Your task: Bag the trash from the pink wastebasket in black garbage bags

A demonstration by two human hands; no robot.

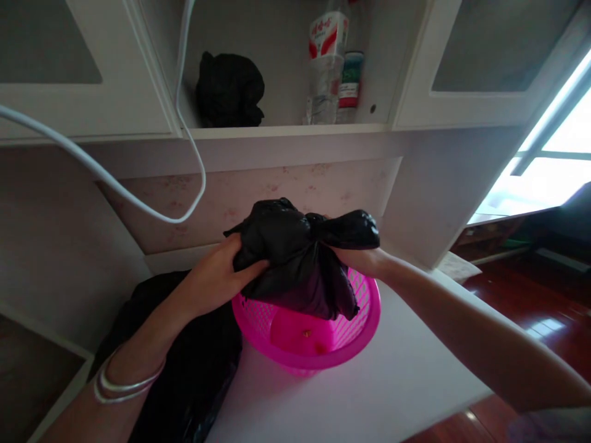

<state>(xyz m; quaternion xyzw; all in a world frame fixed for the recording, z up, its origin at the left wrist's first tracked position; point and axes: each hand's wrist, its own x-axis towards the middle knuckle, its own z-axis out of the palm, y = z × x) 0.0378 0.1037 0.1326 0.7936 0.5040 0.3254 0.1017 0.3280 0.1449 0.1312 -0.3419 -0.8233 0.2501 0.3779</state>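
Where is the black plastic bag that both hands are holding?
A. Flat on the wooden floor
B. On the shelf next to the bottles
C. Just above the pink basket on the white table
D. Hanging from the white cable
C. The left hand and the right hand grip the black plastic bag directly over the pink basket, which stands on the white table.

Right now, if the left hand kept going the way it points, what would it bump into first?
The left hand points rightward and already grips the black plastic bag above the pink basket. Going straight on, it would probably push deeper into the bag first, then toward the right hand behind it; depth is unclear.
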